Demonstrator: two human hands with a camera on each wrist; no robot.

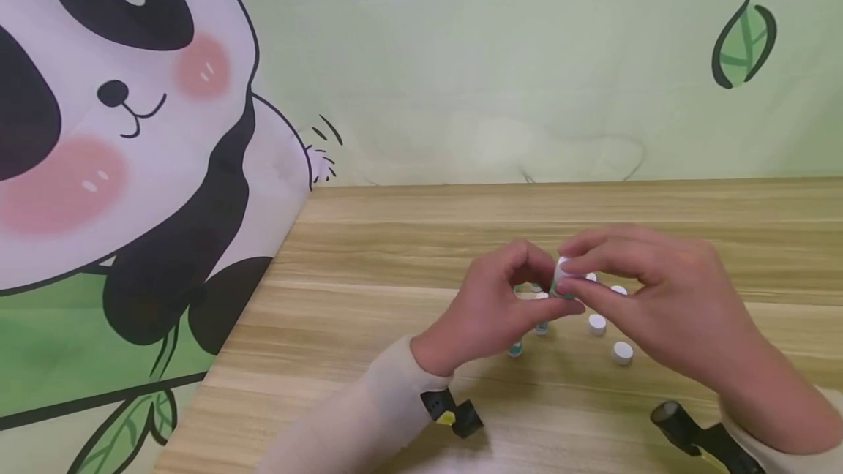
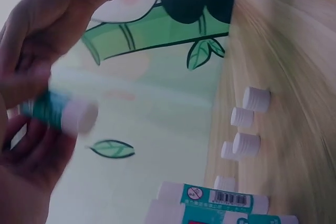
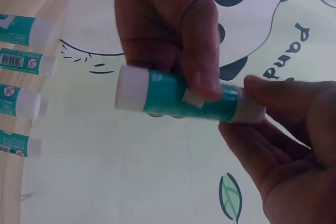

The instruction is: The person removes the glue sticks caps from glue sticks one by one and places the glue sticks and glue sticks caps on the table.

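Both hands meet at one glue stick (image 3: 173,95), teal-labelled with white ends, raised above the table. My left hand (image 1: 487,298) grips its body from the left, thumb lying across the label in the right wrist view. The white upper end is pinched by my right hand (image 1: 672,298) between thumb and fingers. In the left wrist view, the held stick's lower white end is blurred. More glue sticks (image 2: 226,198) stand upright below the left hand, partly hidden by it in the head view. Several white caps (image 1: 596,324) sit on the table beneath the right hand.
The wood-grain table (image 1: 395,240) ends at a pale green backdrop (image 1: 461,72) printed with a panda, which also covers the left side. Each wrist wears a small black camera, one on the left (image 1: 451,412) and one on the right (image 1: 698,434).
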